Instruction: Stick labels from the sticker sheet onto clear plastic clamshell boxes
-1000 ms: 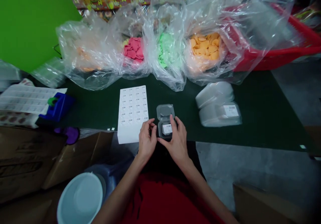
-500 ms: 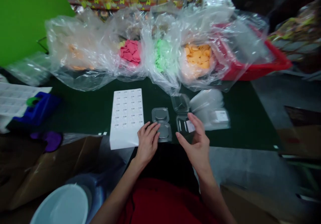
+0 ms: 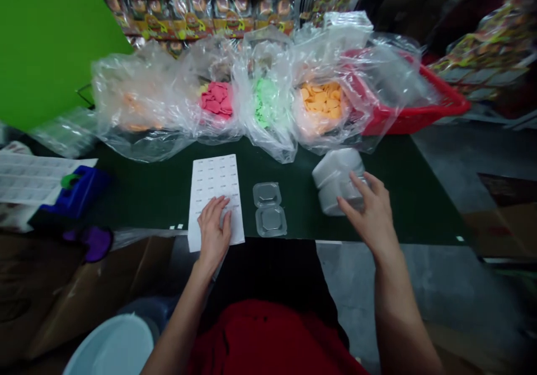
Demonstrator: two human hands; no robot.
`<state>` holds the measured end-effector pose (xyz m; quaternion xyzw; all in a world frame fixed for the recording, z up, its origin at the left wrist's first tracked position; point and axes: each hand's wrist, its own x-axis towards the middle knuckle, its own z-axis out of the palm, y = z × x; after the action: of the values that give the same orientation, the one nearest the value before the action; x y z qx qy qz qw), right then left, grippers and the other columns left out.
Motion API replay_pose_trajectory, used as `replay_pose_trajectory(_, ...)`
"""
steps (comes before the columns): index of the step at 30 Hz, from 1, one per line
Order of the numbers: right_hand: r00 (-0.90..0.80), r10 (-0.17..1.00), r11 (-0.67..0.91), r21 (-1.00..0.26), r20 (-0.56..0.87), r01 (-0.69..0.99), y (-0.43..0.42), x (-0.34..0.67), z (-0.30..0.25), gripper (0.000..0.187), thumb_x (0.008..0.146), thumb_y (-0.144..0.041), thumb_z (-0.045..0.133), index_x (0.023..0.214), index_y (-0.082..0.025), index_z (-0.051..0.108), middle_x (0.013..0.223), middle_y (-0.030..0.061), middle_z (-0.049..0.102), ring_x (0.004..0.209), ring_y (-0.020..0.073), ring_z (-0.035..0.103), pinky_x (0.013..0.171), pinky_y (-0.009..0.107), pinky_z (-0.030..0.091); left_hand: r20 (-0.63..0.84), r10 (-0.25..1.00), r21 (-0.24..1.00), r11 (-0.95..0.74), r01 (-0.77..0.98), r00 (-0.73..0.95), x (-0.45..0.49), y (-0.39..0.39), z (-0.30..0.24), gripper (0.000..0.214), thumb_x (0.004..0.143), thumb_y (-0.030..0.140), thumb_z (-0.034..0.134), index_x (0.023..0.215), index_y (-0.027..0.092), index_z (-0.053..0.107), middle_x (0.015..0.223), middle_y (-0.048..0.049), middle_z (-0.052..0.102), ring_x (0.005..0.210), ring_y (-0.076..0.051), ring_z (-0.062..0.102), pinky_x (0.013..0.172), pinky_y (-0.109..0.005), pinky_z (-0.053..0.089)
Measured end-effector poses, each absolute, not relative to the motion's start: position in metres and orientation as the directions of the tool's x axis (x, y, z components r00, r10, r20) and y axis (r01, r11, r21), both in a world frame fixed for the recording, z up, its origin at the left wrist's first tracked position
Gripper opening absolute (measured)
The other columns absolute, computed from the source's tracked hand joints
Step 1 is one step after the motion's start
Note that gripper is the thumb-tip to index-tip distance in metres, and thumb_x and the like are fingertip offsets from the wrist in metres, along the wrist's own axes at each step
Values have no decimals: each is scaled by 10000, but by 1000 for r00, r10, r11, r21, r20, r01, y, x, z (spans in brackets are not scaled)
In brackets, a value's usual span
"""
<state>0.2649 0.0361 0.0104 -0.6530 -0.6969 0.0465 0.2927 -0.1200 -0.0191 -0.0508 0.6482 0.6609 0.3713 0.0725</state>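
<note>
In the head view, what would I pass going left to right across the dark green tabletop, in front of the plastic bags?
Blue object with a green part, white label sheet, open clear container, stacked clear containers.

Brights against green

From here the tabletop is dark green, the label sheet white with rows of dark print, the open container clear, the stacked containers cloudy white. I see pink pieces, mint pieces, orange pieces, a red basket.
</note>
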Motion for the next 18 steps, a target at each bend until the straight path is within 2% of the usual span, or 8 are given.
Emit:
replay_pose_trajectory(2,-15,946,160,-427,324,890,42,263,15,604,968,-446,637,1526,-223,584,1568,213,497,1454,419,469,1169,654,407,365,920,554,-91,828,-143,-128,-15,-55,369,1067,342,508,1378,218,663,1482,-136,664,1481,-338,520,1210,-570,396)
replay_pose_trajectory(6,80,922,91,-414,378,906,30,247,40,627,1009,-532,592,1574,-273,518,1652,188,437,1539,457,361,1181,804,261,263,963,464,-76,882,-55,-129,-11,-67,475,1085,317,441,1536,215,547,1627,-146,538,1577,-349,410,1225,-579,361)
replay_pose_trajectory(8,171,873,118,-539,456,834,7,229,50,605,1004,-545,618,1548,-290,548,1630,162,476,1543,421,379,1213,747,281,235,972,422,-91,902,-12,-128,-15,-73,495,1095,309,411,1572,227,511,1652,-132,507,1591,-339,391,1248,-580,327)
replay_pose_trajectory(9,205,865,162,-641,458,750,-8,217,49,543,1004,-515,637,1495,-284,607,1563,155,550,1489,379,471,1210,660,362,227,974,407,-104,907,10,-128,-19,-75,494,1100,307,400,1578,238,505,1658,-120,501,1595,-329,386,1261,-576,309)
replay_pose_trajectory(10,222,893,180,-764,391,619,-24,203,44,446,1016,-478,636,1414,-281,676,1460,135,641,1388,335,582,1175,584,444,220,975,398,-120,909,32,-130,-24,-76,492,1105,305,392,1581,247,501,1662,-108,496,1600,-318,380,1271,-570,295)
replay_pose_trajectory(12,75,996,25,-947,51,322,-54,171,18,351,1014,-486,639,1242,-261,782,1213,113,779,1149,298,726,1041,509,563,197,977,398,-156,904,81,-135,-38,-75,490,1114,300,379,1589,254,489,1668,-96,490,1608,-297,368,1283,-559,284)
replay_pose_trajectory(15,-292,872,-377,-920,-392,107,-81,115,-40,527,861,-593,778,1218,-207,809,1112,148,825,1023,324,776,954,512,606,152,979,427,-188,884,135,-143,-60,-69,488,1122,286,368,1597,246,472,1661,-105,500,1609,-277,368,1290,-557,284)
replay_pose_trajectory(18,-371,818,-489,-871,-440,-45,-84,62,-82,654,750,-646,842,1231,-204,802,1120,137,826,1060,318,764,979,483,584,134,981,488,-187,853,138,-149,-78,-64,481,1117,262,392,1591,249,469,1639,-113,530,1597,-266,393,1288,-568,305)
